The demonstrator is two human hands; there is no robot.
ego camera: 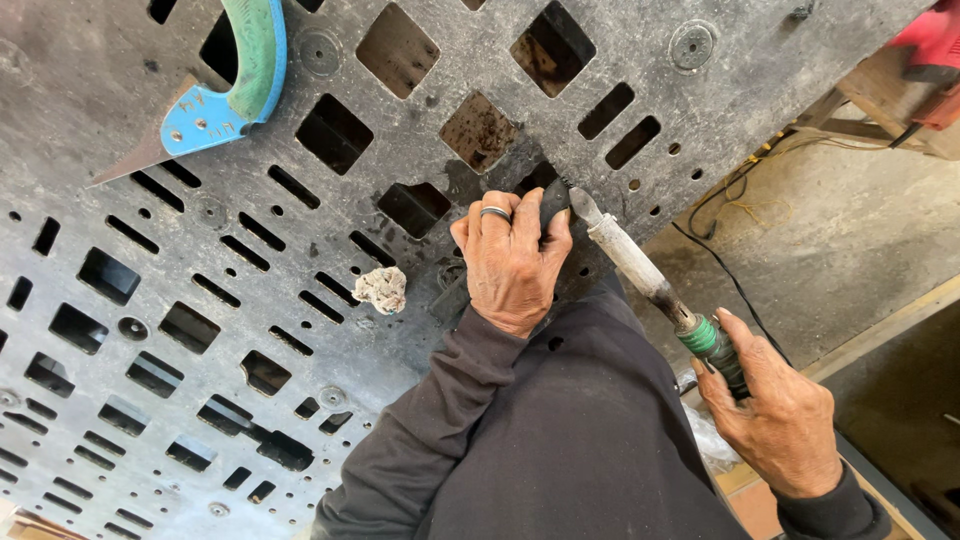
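Note:
My left hand (511,257), with a ring on one finger, presses a small black plastic piece (553,200) against the edge of a large black perforated plastic panel (150,260). My right hand (780,415) grips the dark handle of a soldering iron (650,285) with a green band. Its metal tip touches the black piece right beside my left thumb. Both sleeves are dark grey.
A hand saw with a green and blue handle (235,85) lies on the panel at top left. A crumpled whitish wad (381,289) sits on the panel left of my left hand. A black cable (730,280) runs over the concrete floor at right. A red tool (935,45) sits at top right.

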